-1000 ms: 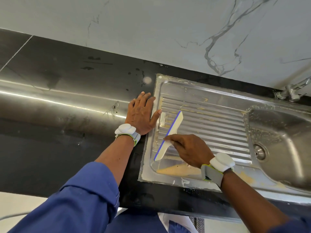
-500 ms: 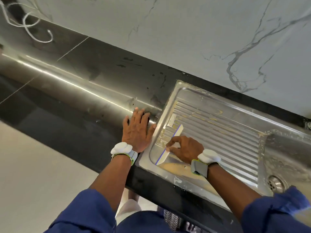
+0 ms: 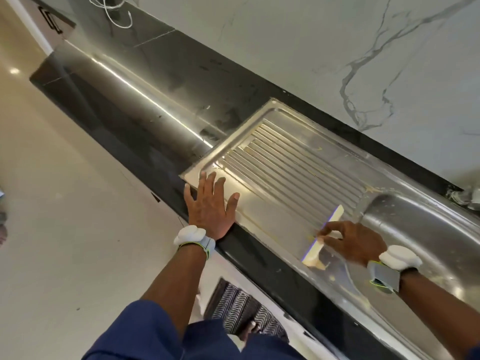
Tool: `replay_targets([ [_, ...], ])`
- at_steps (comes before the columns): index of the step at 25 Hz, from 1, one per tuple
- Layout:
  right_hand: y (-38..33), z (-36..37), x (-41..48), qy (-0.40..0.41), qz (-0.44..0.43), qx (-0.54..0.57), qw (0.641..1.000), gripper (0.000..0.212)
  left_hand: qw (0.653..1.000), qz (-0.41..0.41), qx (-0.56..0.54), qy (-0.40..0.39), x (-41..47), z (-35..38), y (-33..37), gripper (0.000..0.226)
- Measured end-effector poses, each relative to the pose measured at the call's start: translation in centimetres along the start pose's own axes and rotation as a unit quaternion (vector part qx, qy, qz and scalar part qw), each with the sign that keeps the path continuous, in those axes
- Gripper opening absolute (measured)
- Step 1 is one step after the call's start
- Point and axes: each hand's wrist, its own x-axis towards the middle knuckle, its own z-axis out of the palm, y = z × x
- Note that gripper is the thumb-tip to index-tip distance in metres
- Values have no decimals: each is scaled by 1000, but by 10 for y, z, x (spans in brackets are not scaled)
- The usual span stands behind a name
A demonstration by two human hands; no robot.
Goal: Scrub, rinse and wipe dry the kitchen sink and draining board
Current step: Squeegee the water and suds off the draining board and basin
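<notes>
Stainless steel draining board (image 3: 298,167) runs diagonally from centre frame toward the lower right, ribbed along its length and set into a black counter (image 3: 155,120); the sink (image 3: 428,229) adjoins it at the right edge of the frame, with part of a tap (image 3: 465,196) just behind, against the wall. Left hand (image 3: 210,206), centre frame, lies flat with fingers straight and spread on the near left corner of the board, its heel on the counter's front edge; it grasps nothing. Right hand (image 3: 355,240), right of centre, has its curled fingers and thumb closed round a white squeegee (image 3: 335,216) with a blue edge; the blade stands across the board at its right end, just beside the sink, the blue edge facing left. Yellowish residue (image 3: 318,265) clings to the lower end of the blade, and faint streaks of the same colour mark the board. Each wrist carries a white band: left (image 3: 193,236); right (image 3: 397,258). Blue sleeve (image 3: 145,331) covers the left upper arm at the bottom of the frame. White marble wall (image 3: 311,48) with grey veins fills the upper right; a white cable (image 3: 117,11) lies looped on the counter at the upper left. Pale floor (image 3: 52,203) occupies the left side; a zigzag-patterned mat (image 3: 241,307) lies below the counter at lower centre.
</notes>
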Motion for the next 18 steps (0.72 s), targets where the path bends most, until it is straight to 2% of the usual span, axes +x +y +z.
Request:
replay_targets([
  [2,7,-12,3,-2,-29,-11,1000,20,1000,-23,-14,0,-16,1,16,66],
  [4,-13,-21,17,15,-70,23,997,10,999,-39,-30,-5,-24,2,26,68],
  [8,-95,-30,69,75,-122,109,984,17,998,-55,-12,10,-29,7,32,66],
  [12,-163,-32,127,116,-116,174,971,29,997,-63,-7,41,-29,12,28,61],
  [15,-169,-22,137,118,-96,151,977,43,997,-63,-11,54,-30,10,31,63],
  [18,-143,-8,120,95,-99,115,984,45,995,-69,-6,65,-32,11,37,66],
])
